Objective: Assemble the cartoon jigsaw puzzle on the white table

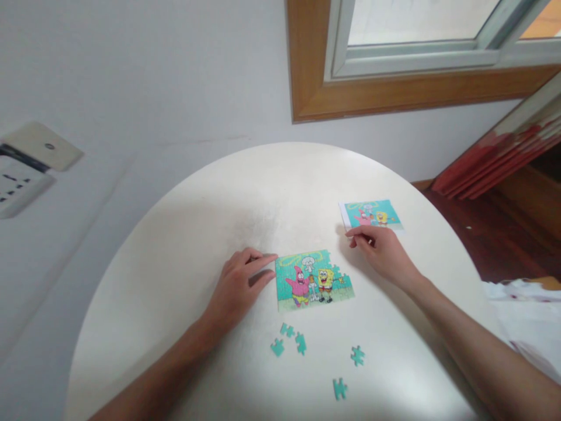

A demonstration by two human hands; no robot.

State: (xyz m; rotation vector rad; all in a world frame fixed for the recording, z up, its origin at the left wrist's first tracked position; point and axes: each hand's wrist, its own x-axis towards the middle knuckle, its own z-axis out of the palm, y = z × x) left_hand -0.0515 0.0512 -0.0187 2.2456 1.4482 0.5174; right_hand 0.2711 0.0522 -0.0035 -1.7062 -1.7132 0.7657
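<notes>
A mostly assembled cartoon jigsaw puzzle (pixel 302 283) lies flat on the round white table, its upper right edge jagged where pieces are absent. My left hand (pixel 243 280) rests beside it, thumb and forefinger apart, with the fingertips at the puzzle's left edge. Up and to the right of the puzzle, my right hand (pixel 379 248) has its fingers pinched together; whatever they hold is too small to make out. Just beyond that hand lies a picture card (pixel 385 207) with the same cartoon scene. Several loose teal puzzle pieces (pixel 300 343) are scattered on the near side of the puzzle.
The round white table (pixel 175 245) stands near a white wall with a wood-framed window (pixel 421 93). A socket (pixel 21 181) is on the wall at left. A red curtain (pixel 495 158) hangs at right, and white cloth (pixel 526 316) lies beyond the table's right edge.
</notes>
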